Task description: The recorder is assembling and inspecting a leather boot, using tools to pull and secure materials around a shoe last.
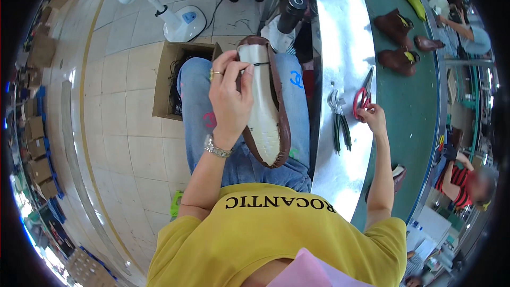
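Observation:
A brown shoe upper lies across my lap with its pale underside turned up. A thin black cord crosses that underside near its far end. Fingers of my left hand are closed in a pinch at the cord's left end, against the shoe. Out to the right, my right hand grips the red handles of a pair of scissors at the metal ledge, blades pointing away from me. Just left of the scissors lie pincers with dark green handles.
A metal ledge runs along my right, beside a green conveyor belt carrying brown shoes. An open cardboard box stands by my left leg. Farther off are a fan and a black bottle. Other people sit beyond the belt.

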`<state>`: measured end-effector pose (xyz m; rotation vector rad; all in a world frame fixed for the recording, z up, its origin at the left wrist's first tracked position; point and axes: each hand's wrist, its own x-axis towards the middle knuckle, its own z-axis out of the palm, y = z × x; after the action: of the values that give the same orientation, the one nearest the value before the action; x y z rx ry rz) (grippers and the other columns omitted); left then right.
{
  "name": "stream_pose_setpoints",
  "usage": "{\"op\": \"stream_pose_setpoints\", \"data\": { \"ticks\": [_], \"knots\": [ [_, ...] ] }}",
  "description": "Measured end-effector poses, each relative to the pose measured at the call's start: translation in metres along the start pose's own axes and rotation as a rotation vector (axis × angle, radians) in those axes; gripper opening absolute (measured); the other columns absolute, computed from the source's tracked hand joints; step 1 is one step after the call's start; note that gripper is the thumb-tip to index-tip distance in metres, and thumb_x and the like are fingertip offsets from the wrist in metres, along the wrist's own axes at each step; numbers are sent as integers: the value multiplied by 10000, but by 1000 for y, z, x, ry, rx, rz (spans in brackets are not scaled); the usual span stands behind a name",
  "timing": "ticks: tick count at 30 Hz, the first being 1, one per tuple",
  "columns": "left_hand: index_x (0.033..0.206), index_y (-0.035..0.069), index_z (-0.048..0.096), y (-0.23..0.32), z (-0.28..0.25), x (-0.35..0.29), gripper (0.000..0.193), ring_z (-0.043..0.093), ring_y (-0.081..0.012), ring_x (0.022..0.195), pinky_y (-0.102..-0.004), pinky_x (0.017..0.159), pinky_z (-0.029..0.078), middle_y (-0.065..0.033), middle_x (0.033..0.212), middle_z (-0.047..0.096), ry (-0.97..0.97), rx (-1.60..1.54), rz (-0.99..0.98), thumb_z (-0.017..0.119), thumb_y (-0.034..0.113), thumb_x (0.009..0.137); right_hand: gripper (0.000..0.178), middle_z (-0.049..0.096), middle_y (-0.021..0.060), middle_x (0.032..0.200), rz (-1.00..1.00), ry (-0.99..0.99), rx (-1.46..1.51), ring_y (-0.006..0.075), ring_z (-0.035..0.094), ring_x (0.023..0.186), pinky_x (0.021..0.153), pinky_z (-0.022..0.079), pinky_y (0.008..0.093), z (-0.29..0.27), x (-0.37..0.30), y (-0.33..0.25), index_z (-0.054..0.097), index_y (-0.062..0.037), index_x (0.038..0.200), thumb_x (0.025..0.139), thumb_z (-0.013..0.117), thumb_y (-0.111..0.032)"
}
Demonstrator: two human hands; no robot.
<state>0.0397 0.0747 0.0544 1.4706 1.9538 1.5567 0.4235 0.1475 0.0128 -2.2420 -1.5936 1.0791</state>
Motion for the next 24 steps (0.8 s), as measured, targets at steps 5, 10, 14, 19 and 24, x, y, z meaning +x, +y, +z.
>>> {"op": "stream_pose_setpoints", "data": {
  "ticks": [5, 10, 14, 19, 24],
  "knots": [
    [864, 34, 566, -3, 2, -8, 43, 577, -282, 892, -343, 715, 466, -110, 1068, 552, 50, 54, 31, 582, 72, 850, 391, 553, 57, 766, 15, -447, 844, 123, 532, 662, 604, 426, 218, 22, -74, -71, 528, 27, 1064, 718, 655, -107],
    [854, 8, 554, -7, 6, -3, 32, 585, -251, 825, -317, 675, 473, -116, 1030, 578, 94, 102, 157, 566, 37, 858, 518, 462, -7, 683, -167, -749, 700, 72, 423, 527, 499, 336, 237, 24, -131, -133, 532, -7, 1075, 722, 747, -319],
    [845, 15, 552, -4, 6, -4, 15, 582, -264, 832, -331, 681, 468, -112, 1007, 575, 81, 53, 121, 564, 24, 849, 682, 427, -12, 713, -105, -986, 733, 66, 411, 562, 509, 322, 191, 34, -149, -145, 484, 0, 1156, 717, 751, -448],
    [870, 14, 525, -5, 6, -8, 34, 576, -288, 818, -346, 649, 470, -108, 1003, 540, 57, 39, 149, 538, 44, 861, 946, 425, -19, 704, 122, -912, 658, 68, 390, 531, 438, 304, 194, 55, -169, -161, 499, -15, 1055, 602, 459, -844],
    [902, 14, 533, -9, 3, -9, 53, 578, -294, 831, -349, 663, 474, -111, 1017, 543, 49, 46, 168, 541, 42, 858, 794, 408, -14, 579, 75, -872, 598, 84, 403, 467, 389, 311, 220, 71, -157, -176, 496, -48, 860, 717, 356, -817]
  ]
}}
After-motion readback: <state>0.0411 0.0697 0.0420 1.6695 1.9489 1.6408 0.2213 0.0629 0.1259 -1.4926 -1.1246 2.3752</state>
